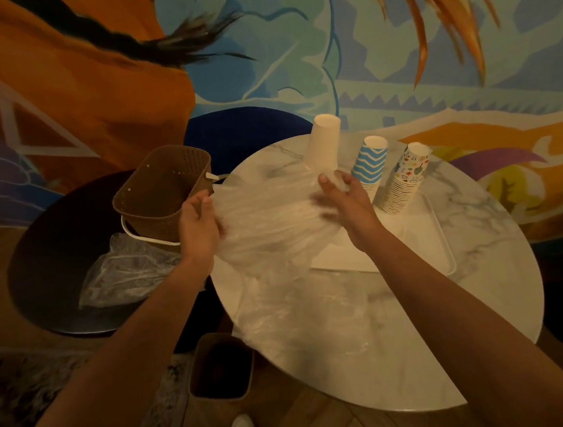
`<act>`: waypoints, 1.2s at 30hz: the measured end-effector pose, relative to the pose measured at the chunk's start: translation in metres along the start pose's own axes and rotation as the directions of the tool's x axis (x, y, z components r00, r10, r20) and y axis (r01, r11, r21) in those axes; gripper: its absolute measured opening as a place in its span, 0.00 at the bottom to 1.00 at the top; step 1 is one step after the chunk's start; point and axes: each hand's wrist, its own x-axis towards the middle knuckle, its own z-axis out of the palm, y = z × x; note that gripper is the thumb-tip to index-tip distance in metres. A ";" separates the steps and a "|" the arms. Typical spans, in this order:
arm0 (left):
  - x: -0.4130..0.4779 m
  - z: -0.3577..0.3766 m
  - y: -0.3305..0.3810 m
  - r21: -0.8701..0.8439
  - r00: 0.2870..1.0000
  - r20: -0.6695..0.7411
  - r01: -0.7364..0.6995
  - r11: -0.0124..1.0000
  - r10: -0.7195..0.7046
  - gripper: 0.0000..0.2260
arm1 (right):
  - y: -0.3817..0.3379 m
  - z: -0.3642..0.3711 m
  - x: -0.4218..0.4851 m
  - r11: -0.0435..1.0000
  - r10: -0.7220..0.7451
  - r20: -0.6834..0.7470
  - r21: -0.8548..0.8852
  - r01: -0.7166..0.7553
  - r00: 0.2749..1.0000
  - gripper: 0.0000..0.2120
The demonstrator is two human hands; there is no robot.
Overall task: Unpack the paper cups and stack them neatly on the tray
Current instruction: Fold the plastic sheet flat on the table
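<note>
While tapered cup stacks (370,167) stand on the white tray (448,249), left hand (198,221) and right hand (344,200) clutch crinkled clear wrap (274,224).

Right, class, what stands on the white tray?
A blue wavy-striped cup stack and a colourful patterned cup stack, upside down. The clear plastic wrapper covers the left side of the tray and the base of the white cup stack.
</note>
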 end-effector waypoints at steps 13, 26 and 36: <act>0.007 -0.018 -0.005 -0.055 0.980 0.157 -0.115 0.992 0.122 0.22 | 0.014 -0.011 0.002 0.931 -0.306 0.015 -0.207 0.302 0.952 0.21; 0.013 -0.017 -0.001 0.612 0.914 0.402 -0.308 0.729 0.049 0.19 | 0.026 -0.030 0.008 0.446 -0.433 0.191 -0.804 0.394 0.881 0.09; -0.003 0.003 -0.013 0.191 0.964 0.253 0.030 0.981 -0.079 0.12 | 0.043 -0.017 0.004 0.944 -0.239 -0.233 -0.285 0.168 0.943 0.14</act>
